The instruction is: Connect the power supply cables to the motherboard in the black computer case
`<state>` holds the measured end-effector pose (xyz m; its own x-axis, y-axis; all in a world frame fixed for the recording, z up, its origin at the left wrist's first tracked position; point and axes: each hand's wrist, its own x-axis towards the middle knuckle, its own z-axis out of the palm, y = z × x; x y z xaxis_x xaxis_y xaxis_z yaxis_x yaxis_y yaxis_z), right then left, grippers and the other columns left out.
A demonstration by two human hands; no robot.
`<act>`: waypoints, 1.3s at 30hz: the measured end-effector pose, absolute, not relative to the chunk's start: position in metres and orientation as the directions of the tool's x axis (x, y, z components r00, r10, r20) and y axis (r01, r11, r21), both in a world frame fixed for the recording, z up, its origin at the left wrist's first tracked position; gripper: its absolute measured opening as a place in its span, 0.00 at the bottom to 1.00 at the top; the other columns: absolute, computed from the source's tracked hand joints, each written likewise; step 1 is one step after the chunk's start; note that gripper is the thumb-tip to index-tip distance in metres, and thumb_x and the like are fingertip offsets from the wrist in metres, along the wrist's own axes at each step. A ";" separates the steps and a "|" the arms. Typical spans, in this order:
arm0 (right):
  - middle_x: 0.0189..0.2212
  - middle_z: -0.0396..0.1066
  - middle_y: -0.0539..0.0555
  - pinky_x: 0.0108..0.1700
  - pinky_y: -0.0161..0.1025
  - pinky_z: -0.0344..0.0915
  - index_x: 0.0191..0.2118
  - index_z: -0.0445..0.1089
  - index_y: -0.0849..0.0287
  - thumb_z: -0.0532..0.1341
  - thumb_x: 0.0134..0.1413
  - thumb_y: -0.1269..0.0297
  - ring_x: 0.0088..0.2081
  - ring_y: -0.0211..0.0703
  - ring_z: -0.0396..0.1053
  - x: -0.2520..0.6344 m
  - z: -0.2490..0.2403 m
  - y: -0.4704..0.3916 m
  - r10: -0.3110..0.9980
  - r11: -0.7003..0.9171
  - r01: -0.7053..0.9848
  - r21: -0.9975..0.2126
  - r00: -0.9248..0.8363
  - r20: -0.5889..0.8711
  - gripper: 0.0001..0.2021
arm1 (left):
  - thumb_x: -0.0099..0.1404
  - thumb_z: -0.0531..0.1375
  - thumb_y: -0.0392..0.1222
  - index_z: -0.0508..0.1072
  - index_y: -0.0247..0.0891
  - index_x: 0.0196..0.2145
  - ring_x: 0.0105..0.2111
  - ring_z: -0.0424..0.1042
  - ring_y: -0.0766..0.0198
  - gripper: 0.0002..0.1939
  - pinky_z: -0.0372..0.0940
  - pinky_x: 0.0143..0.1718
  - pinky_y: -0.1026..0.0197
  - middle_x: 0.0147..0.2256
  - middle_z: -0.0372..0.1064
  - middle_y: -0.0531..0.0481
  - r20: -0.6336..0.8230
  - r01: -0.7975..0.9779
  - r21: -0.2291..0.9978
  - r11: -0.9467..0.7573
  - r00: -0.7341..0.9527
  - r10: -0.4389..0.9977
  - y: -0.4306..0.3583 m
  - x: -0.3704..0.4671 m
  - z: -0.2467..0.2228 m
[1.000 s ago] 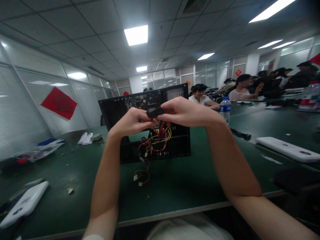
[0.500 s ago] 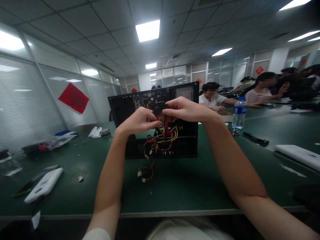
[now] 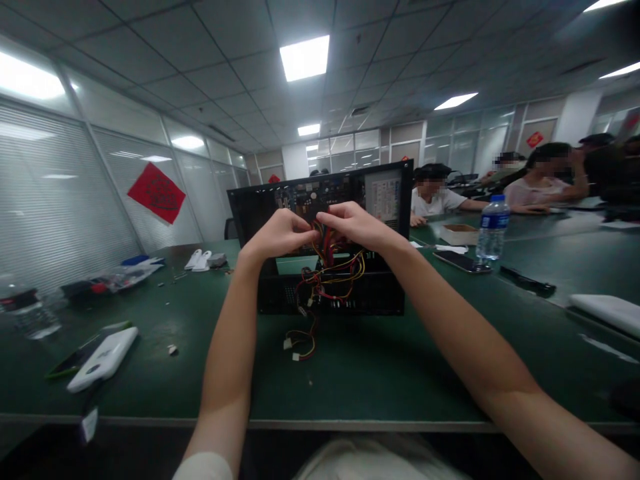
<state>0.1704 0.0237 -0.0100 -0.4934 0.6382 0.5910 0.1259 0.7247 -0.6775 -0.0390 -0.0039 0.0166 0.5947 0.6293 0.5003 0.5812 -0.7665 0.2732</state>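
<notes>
A black computer case [image 3: 330, 293] stands on the table before me, its open side facing me with circuit boards inside. My left hand [image 3: 283, 233] is closed, thumb and fingertips pinched at the top of a bundle of power supply cables [image 3: 327, 250]. From the other side my right hand [image 3: 357, 223] is also closed on the top of this bundle, its fingers bent close to the left fingertips. The connector end between the fingers is mostly hidden. Loose yellow, red and black wires hang below, and white plugs [image 3: 296, 357] dangle past the case's lower edge.
On the left lie a white power bank [image 3: 103, 360], a green-edged phone [image 3: 75, 353] and a plastic bag of parts [image 3: 130, 277]. To the right are a water bottle [image 3: 493, 230], a dark phone [image 3: 461, 261], and a small box [image 3: 459, 233]. People sit at the far right.
The black connector that showed between my fingers is now mostly hidden. My right fingers have curled further over the cable end. The view has shifted slightly left.
</notes>
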 end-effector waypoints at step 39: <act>0.33 0.78 0.60 0.30 0.33 0.55 0.35 0.78 0.67 0.55 0.67 0.61 0.33 0.41 0.72 0.168 -0.098 0.117 0.962 0.241 0.767 -0.595 -0.108 0.250 0.18 | 0.65 0.58 0.44 0.83 0.33 0.34 0.39 0.79 0.52 0.16 0.66 0.38 0.61 0.36 0.80 0.37 0.266 0.920 0.195 -0.339 0.283 0.921 0.127 -0.002 -0.087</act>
